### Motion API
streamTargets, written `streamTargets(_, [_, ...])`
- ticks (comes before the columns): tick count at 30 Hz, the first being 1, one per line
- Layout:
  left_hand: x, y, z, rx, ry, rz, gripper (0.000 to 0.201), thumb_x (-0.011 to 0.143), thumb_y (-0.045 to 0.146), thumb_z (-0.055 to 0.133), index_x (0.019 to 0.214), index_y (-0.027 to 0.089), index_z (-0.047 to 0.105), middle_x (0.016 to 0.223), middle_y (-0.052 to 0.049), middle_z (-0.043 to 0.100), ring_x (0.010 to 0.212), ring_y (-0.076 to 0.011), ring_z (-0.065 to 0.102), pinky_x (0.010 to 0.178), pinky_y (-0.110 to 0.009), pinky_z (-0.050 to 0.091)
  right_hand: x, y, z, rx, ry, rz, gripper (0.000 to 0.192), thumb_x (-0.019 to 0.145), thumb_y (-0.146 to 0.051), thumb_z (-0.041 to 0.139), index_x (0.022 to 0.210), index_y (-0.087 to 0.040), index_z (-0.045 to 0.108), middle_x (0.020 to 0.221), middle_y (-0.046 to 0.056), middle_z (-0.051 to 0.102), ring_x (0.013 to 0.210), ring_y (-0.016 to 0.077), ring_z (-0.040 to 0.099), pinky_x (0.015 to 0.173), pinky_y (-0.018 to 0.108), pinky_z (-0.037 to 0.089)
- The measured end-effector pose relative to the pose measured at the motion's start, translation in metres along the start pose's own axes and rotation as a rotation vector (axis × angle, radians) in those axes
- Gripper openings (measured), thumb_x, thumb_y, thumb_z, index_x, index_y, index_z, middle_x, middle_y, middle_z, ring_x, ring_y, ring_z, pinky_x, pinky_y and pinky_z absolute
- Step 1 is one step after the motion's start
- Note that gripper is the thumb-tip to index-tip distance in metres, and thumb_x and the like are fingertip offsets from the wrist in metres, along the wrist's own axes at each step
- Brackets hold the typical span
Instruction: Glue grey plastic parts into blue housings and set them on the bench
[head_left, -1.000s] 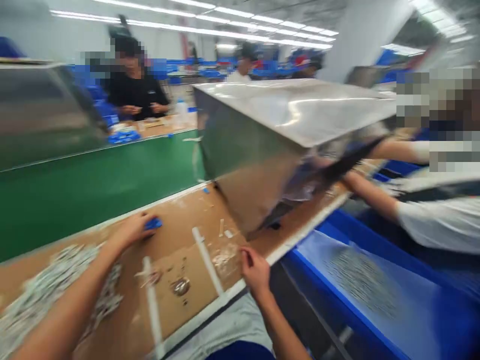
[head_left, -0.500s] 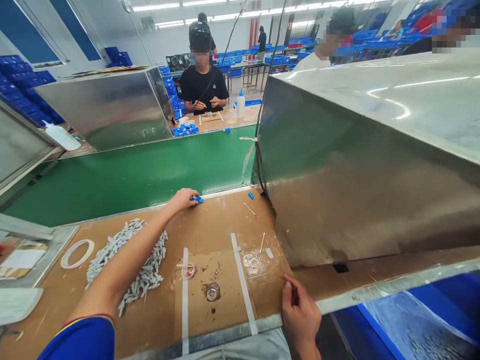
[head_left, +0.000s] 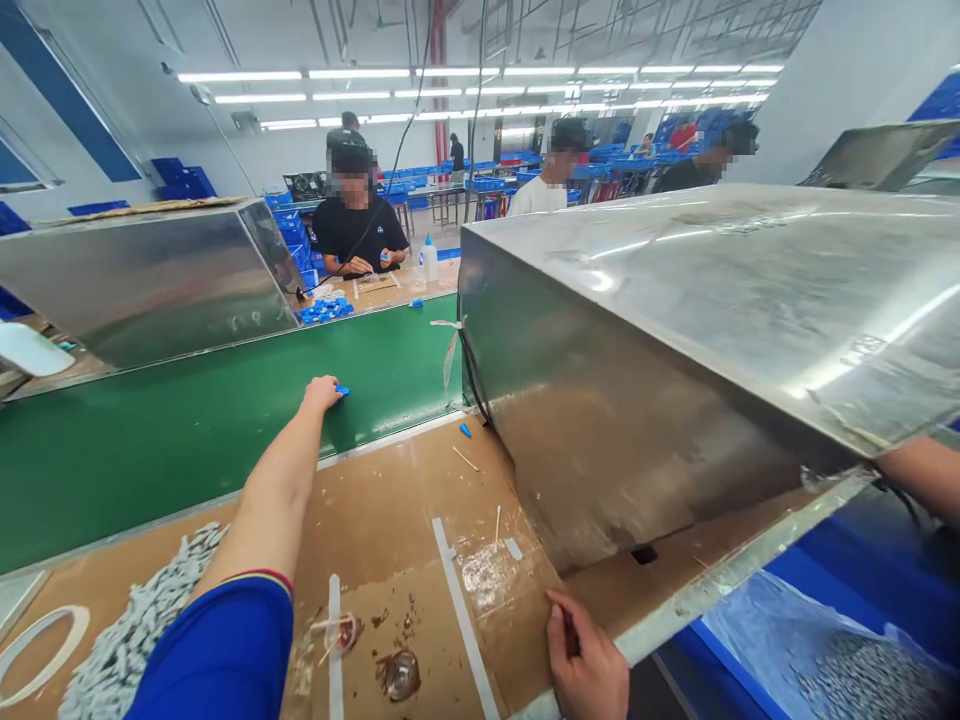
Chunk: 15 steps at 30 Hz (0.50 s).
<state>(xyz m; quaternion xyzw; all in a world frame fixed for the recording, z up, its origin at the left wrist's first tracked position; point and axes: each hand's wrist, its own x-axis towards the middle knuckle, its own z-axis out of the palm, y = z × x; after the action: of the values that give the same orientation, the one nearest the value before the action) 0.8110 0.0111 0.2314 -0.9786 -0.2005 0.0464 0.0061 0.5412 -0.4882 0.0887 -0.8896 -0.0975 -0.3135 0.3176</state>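
My left hand [head_left: 321, 393] reaches out over the green conveyor belt [head_left: 187, 425]. Its fingers are closed on a small blue plastic piece [head_left: 342, 391], whose end sticks out to the right. My right hand [head_left: 589, 655] rests at the front edge of the brown cardboard worktop [head_left: 390, 500], fingers loosely curled, with nothing seen in it. Near it lie a cotton swab [head_left: 498, 527] and a white oval piece [head_left: 514, 548]. A small clear round dish [head_left: 400, 676] sits among dark stains, and a reddish dish [head_left: 345, 633] with sticks across it lies by a tape strip.
A heap of grey pieces [head_left: 142, 620] and a tape roll [head_left: 45, 650] lie at left. Another blue piece [head_left: 465, 430] lies by the large metal hood [head_left: 600, 400] at right. A co-worker [head_left: 358, 235] sits across the belt; another person's arm [head_left: 922, 470] shows at right.
My left hand has moved forward from the worktop's far edge to over the belt, carrying the blue piece. My right hand stays at the edge. The view has tilted up and turned right.
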Motion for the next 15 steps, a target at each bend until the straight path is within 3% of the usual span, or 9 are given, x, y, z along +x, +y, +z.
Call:
streamTargets(5, [-0.023, 0.005, -0.010, -0.003, 0.003, 0.021, 0.057, 0.095, 0.041, 0.065, 0.140, 0.010, 0.052, 0.126, -0.022, 0.065, 0.103, -0.0281, 0.069, 0.089, -0.039, 0.055, -0.006, 0.002, 0.000, -0.024, -0.022, 0.033, 0.052, 0.106, -0.048, 0.040, 0.091, -0.016, 0.078, 0.074, 0.007, 0.080, 0.053, 0.0164, 0.072, 0.052, 0.024, 0.054])
streamTargets(8, [-0.069, -0.009, -0.015, -0.022, -0.022, 0.104, 0.056, 0.095, 0.042, 0.058, 0.142, 0.013, 0.053, 0.130, -0.021, 0.064, 0.112, -0.0295, 0.067, 0.095, -0.036, 0.051, -0.011, 0.004, -0.001, -0.030, -0.037, 0.059, 0.056, 0.105, -0.053, 0.039, 0.091, -0.015, 0.079, 0.077, 0.010, 0.080, 0.056, 0.0182, 0.072, 0.054, 0.026, 0.054])
streamTargets(10, [-0.120, -0.029, -0.011, -0.036, -0.059, 0.157, 0.052, 0.091, 0.043, 0.063, 0.136, 0.019, 0.061, 0.127, -0.016, 0.068, 0.115, -0.0300, 0.065, 0.100, -0.037, 0.049, -0.014, 0.005, -0.002, -0.019, -0.048, 0.078, 0.060, 0.105, -0.057, 0.038, 0.092, -0.015, 0.079, 0.079, 0.011, 0.080, 0.057, 0.0192, 0.073, 0.055, 0.027, 0.053])
streamTargets(13, [-0.227, -0.067, 0.008, -0.041, -0.073, 0.169, 0.051, 0.086, 0.046, 0.067, 0.131, 0.022, 0.067, 0.130, -0.016, 0.068, 0.122, -0.0355, 0.062, 0.109, -0.045, 0.045, -0.014, 0.004, -0.003, -0.014, -0.072, 0.115, 0.065, 0.103, -0.062, 0.035, 0.092, -0.015, 0.078, 0.074, 0.011, 0.078, 0.055, 0.0196, 0.070, 0.054, 0.028, 0.050])
streamTargets(15, [-0.304, -0.092, 0.032, -0.009, 0.016, 0.087, 0.055, 0.088, 0.046, 0.064, 0.139, 0.026, 0.063, 0.147, -0.017, 0.058, 0.139, -0.0412, 0.049, 0.114, -0.054, 0.040, -0.014, 0.004, -0.005, -0.017, -0.101, 0.136, 0.065, 0.102, -0.063, 0.034, 0.092, -0.015, 0.078, 0.072, 0.010, 0.077, 0.055, 0.0199, 0.068, 0.054, 0.028, 0.048])
